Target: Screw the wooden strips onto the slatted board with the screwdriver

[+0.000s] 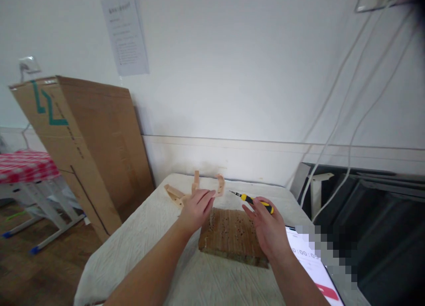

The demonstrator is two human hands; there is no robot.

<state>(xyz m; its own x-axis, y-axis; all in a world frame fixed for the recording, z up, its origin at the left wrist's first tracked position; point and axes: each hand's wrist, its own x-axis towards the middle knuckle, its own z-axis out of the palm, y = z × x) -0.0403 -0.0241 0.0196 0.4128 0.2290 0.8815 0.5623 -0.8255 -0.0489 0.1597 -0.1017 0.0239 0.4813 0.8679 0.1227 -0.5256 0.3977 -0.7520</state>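
Observation:
My left hand (198,207) is closed on a small curved wooden piece (221,185) with dark holes in it. In my right hand (267,224) is a yellow-and-black screwdriver (247,198), its thin metal tip pointing left toward that piece but apart from it. Beneath and between my hands lies a thick brown wooden board (229,235), its top dotted with many small holes. Just beyond my left hand rest more pale wooden parts (175,194), partly hidden by the hand.
A white cloth covers the table (133,248). Right of the board lies a phone (307,257) showing a timer. A tall cardboard box (99,142) stands to the left. White cables (345,102) hang at the right, above dark folded panels (381,217). The wall closes the far side.

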